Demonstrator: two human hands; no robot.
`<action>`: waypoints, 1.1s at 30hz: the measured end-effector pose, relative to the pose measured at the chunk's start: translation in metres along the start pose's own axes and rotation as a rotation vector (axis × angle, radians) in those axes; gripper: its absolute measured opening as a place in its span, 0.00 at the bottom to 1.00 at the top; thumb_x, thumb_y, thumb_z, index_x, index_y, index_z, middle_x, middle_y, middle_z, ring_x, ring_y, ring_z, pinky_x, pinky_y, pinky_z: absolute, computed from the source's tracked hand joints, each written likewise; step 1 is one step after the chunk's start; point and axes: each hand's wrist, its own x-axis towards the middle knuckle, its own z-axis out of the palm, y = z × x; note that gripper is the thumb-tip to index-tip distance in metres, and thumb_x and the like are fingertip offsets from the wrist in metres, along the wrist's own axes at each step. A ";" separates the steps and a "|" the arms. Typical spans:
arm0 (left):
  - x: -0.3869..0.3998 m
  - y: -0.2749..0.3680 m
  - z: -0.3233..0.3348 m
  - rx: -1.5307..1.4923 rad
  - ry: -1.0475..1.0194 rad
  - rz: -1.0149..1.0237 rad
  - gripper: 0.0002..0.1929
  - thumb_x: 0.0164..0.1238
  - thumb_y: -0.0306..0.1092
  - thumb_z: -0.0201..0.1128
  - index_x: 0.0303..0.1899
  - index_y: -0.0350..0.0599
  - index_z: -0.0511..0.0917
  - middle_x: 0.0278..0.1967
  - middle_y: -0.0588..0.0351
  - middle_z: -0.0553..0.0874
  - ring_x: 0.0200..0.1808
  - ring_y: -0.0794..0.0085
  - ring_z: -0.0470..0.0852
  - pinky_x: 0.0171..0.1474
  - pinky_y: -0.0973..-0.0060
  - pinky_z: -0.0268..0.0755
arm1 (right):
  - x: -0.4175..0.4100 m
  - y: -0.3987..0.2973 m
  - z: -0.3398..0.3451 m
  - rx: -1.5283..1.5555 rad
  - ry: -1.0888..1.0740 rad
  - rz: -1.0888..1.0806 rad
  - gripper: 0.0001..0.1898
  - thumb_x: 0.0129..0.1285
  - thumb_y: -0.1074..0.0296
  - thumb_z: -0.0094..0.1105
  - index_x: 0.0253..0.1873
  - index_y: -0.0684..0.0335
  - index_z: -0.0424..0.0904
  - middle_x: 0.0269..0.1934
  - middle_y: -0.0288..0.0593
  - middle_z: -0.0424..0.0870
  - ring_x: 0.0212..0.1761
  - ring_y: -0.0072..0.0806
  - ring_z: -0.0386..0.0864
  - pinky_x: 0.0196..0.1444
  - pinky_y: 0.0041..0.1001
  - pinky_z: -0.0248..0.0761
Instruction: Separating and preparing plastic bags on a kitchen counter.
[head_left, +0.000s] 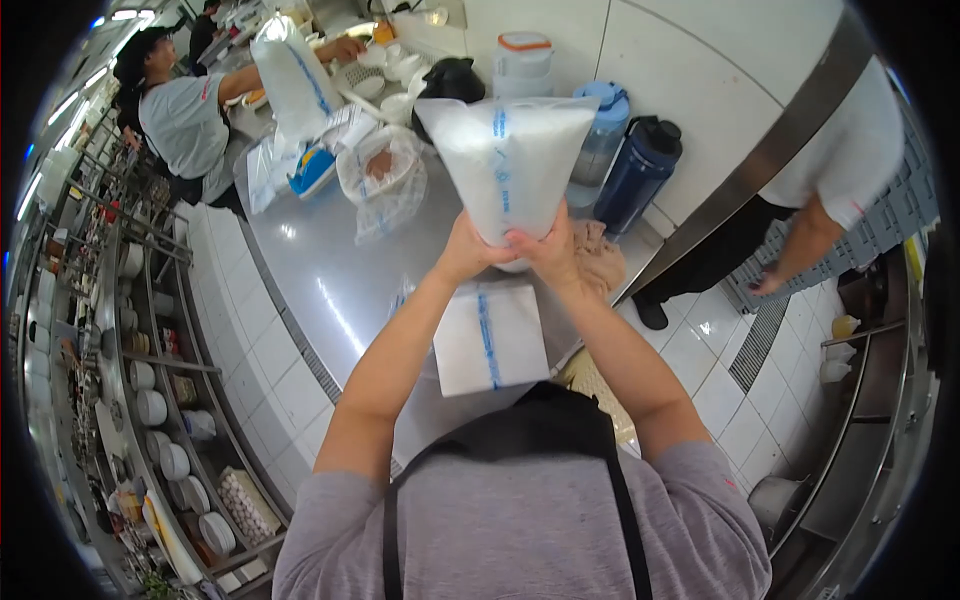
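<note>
A plump clear plastic bag (502, 165) full of white contents stands tall in front of me, its flared top edge flat and wide. My left hand (469, 251) grips its lower left side. On the lower right my right hand (551, 247) grips the same bag, and the two thumbs come close together at its front. Blue print runs down the bag. Nearer my body, a white block-shaped package (491, 341) with a blue printed stripe lies on the steel worktable (315, 277). The bag's underside is mostly hidden by my hands.
Behind the bag stand a light blue bottle (596, 142), a dark blue bottle (637, 176) and an orange-lidded container (523, 64). A crumpled cloth (598, 259) lies rightward. Leftward are a plastic-lined bowl (382, 169) and another filled bag (292, 79). One co-worker (180, 112) stands left, another (832, 157) right.
</note>
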 end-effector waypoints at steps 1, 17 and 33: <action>-0.005 -0.011 0.000 -0.008 0.012 -0.011 0.42 0.31 0.36 0.75 0.55 0.38 0.63 0.49 0.51 0.75 0.49 0.69 0.74 0.53 0.75 0.65 | -0.007 0.007 -0.003 0.001 -0.010 0.015 0.46 0.41 0.69 0.70 0.64 0.67 0.51 0.54 0.49 0.68 0.54 0.33 0.68 0.56 0.30 0.62; -0.102 0.013 0.004 0.688 0.021 0.344 0.15 0.52 0.34 0.64 0.42 0.42 0.76 0.33 0.52 0.80 0.32 0.61 0.78 0.37 0.71 0.71 | -0.103 -0.008 -0.005 -0.867 -0.397 -0.176 0.10 0.46 0.72 0.61 0.35 0.61 0.74 0.35 0.43 0.73 0.38 0.39 0.72 0.38 0.32 0.66; -0.112 0.010 -0.005 -0.159 0.270 -0.269 0.14 0.48 0.29 0.69 0.21 0.43 0.67 0.21 0.62 0.77 0.24 0.84 0.74 0.25 0.85 0.64 | -0.066 -0.051 -0.001 -0.609 -0.394 0.236 0.06 0.48 0.73 0.63 0.27 0.66 0.75 0.27 0.45 0.75 0.31 0.37 0.76 0.33 0.29 0.68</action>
